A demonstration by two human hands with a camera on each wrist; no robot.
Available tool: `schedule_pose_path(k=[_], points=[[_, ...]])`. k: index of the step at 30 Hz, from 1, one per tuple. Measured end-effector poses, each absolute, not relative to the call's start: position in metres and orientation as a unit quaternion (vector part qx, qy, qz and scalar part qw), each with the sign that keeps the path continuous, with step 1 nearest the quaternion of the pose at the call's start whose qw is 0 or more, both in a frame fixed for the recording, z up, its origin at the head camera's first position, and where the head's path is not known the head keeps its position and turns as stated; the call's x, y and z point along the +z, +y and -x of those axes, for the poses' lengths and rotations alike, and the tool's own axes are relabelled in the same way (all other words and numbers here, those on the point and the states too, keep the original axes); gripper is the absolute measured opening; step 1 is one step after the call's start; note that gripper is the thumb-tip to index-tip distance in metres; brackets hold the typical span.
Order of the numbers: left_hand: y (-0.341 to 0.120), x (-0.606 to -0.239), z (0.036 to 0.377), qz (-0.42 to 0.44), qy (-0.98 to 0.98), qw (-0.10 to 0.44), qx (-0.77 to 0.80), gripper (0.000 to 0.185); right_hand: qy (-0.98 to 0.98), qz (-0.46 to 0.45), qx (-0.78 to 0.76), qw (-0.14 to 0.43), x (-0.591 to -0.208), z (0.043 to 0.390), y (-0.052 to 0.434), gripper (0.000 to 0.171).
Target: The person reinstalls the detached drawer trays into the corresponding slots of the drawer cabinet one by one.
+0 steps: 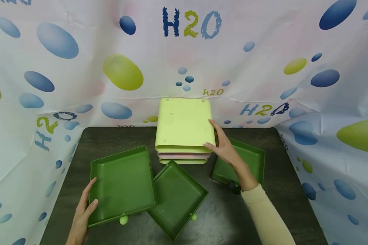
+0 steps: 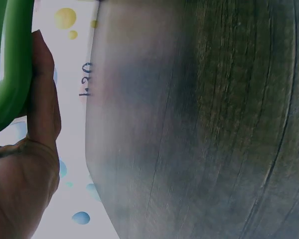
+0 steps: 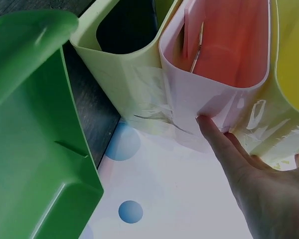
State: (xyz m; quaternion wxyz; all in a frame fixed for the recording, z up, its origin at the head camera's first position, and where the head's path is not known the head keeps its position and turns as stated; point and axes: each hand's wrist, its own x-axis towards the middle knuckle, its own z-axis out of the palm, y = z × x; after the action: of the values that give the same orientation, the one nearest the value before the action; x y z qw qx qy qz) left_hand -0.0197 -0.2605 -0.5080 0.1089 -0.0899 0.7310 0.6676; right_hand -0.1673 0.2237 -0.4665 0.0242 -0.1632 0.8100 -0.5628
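Note:
A stack of open-fronted drawer shells stands at the back: a yellow shell (image 1: 185, 124) on top, a pink shell (image 3: 182, 92) in the middle, a pale yellow-green shell (image 3: 122, 67) at the bottom. My right hand (image 1: 225, 146) rests on the stack's right side, fingers fairly straight, one fingertip touching the pink shell and the thumb on the yellow one. At the left, my left hand (image 1: 82, 211) grips a green drawer (image 1: 122, 187) by its left edge, thumb at the rim, fingers along its outside. This drawer has a light green round knob (image 1: 124, 220) and overlaps another drawer.
A second green drawer (image 1: 179, 200) lies turned at an angle in the middle of the dark table (image 1: 227, 221). The third green drawer (image 1: 251, 160) is at the right, partly behind my right forearm. A printed white sheet (image 1: 184, 54) surrounds the table's back and sides.

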Motion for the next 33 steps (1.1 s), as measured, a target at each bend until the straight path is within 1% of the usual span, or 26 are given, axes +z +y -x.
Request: schedule_pose_path(k=[6, 16, 19, 23, 25, 28, 33], points=[[-0.255, -0.504, 0.022, 0.071, 0.729, 0.109, 0.672, 0.06, 0.811, 0.162, -0.562, 0.017, -0.462, 0.17, 0.226, 0.083], [-0.255, -0.502, 0.018, 0.052, 0.755, 0.101, 0.645, 0.06, 0.806, 0.155, -0.57, 0.031, -0.461, 0.17, 0.223, 0.084], [-0.253, -0.506, 0.013, 0.013, 0.778, 0.077, 0.624, 0.06, 0.805, 0.147, -0.574, 0.034, -0.463, 0.166, 0.222, 0.084], [-0.248, -0.513, 0.005, -0.068, 0.797, 0.025, 0.6, 0.064, 0.809, 0.139, -0.569, 0.041, -0.464, 0.161, 0.22, 0.085], [-0.245, -0.516, 0.002, -0.095, 0.799, 0.007, 0.594, 0.065, 0.812, 0.136, -0.567, 0.043, -0.464, 0.159, 0.22, 0.086], [-0.242, -0.517, 0.001, -0.111, 0.792, -0.004, 0.6, 0.066, 0.81, 0.134, -0.57, 0.049, -0.464, 0.161, 0.22, 0.087], [-0.237, -0.516, 0.003, -0.118, 0.782, -0.005, 0.611, 0.065, 0.808, 0.138, -0.57, 0.051, -0.462, 0.166, 0.221, 0.086]])
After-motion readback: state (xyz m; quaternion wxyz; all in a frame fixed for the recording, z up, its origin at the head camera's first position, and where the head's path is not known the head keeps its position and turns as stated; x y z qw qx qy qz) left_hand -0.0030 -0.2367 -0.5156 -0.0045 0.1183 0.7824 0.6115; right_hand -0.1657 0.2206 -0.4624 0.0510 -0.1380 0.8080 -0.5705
